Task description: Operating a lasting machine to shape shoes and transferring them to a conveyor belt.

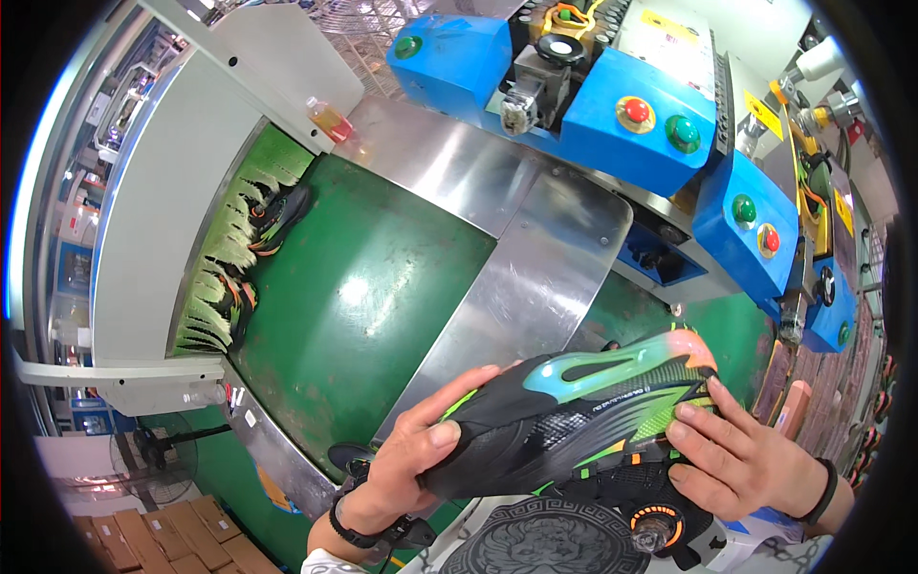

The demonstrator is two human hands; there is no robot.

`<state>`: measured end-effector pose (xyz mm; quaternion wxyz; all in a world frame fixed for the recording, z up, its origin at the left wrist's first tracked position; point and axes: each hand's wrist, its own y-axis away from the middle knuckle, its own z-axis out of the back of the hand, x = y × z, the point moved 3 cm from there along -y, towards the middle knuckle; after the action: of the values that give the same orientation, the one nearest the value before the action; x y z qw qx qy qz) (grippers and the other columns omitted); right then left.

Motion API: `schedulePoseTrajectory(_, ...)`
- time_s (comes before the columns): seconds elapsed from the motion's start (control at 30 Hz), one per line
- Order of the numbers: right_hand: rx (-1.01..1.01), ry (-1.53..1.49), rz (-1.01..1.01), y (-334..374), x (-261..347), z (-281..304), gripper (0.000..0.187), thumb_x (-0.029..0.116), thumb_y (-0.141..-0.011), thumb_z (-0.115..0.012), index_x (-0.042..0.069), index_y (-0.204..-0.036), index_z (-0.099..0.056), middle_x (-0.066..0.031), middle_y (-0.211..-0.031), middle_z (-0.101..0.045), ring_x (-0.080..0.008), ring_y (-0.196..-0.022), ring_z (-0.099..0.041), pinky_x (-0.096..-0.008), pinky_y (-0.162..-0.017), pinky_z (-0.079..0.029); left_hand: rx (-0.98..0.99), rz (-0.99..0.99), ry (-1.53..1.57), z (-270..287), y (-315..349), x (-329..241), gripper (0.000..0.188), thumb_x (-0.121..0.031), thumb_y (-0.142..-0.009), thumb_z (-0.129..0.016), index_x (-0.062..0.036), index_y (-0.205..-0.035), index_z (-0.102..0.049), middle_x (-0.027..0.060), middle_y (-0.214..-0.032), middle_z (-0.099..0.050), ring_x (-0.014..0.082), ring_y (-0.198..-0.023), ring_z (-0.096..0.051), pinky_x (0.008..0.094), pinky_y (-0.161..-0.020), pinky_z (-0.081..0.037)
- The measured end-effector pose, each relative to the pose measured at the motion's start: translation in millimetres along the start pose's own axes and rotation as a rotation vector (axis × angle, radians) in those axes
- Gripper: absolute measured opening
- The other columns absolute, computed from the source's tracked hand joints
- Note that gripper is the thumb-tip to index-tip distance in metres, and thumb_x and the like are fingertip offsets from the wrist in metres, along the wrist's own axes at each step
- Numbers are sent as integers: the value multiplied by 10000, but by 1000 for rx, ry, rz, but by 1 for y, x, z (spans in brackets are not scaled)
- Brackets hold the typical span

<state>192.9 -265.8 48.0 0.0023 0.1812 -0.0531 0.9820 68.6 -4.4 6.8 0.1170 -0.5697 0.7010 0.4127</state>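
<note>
A pale grey machine housing (177,191) arches over the left of a factory workstation, where a green conveyor belt (373,306) passes beneath it; a broad steel border (545,253) frames the belt along its far and right sides; blue machine units (636,129) line up beyond the steel at the upper right, while brown cartons (172,536) lie stacked at the lower left, near a dark fan (153,454); a frayed green curtain (215,263) hangs across the housing's opening; in the foreground, a black sports shoe (574,430) with green accents is held up in front of the worker's printed top (545,545), to the right of the belt, its turquoise-to-coral sole edge turned upward; the left hand (416,445) grips the shoe's left end, thumb on the near side; the right hand (732,454) holds the other end, fingers laid over its patterned side; black bands circle both wrists; two dark shoes (277,222) sit on the belt against the curtain's strips, one beyond the other; a small bottle (330,120) of reddish liquid stands tilted in the view at the belt's far corner; red (636,112) and green buttons (684,134) dot the blue units.
</note>
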Motion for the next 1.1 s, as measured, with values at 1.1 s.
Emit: schedulePoseTrajectory(1.1, -1089, -1670, -669, 314, -206, -3, 550, 67, -737, -757, 1, -1220, -503, -63, -1068, -621, -152, -1028, -586, -321, -916, -471, 409, -435, -560, -294, -280, 167, 679, -339, -977, -460, 1, -1482, -160, 221, -1500, -269, 305, -1379, -316, 444, -1128, -247)
